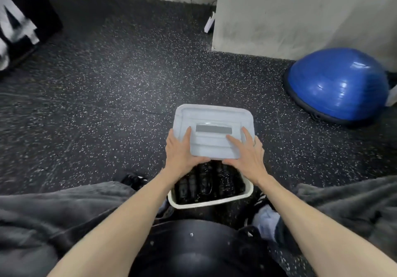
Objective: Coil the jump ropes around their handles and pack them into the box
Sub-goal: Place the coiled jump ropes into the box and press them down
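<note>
While the lid (214, 130) hangs half over the box (211, 201), you have it by its near corners: your left hand (182, 150) grips the near left corner, fingers lying along the top and thumb hooked under the front edge, and your right hand (247, 150) mirrors it on the near right corner. Both hands hold the lid and nothing else.

It looks like thin, pale moulded plastic with a grey strip across the middle of its top, so expect it to be light and a bit bendy, and probably slick under dry fingers. A corner hold suits it well, since a pinch at mid-edge would likely bow the panel.

Below, the box sits on the speckled floor (107, 96) between your knees, with its near half uncovered. Dark jump ropes (206, 182) lie packed inside, coiled as far as you can tell; the bundles are too dark to count. They seem springy, so a loose loop could ride up under the rim.

Judging by this, the packing is done and only the closing remains. Bring the lid back level, line up all four corners, then press along the rim, not the centre.
</note>
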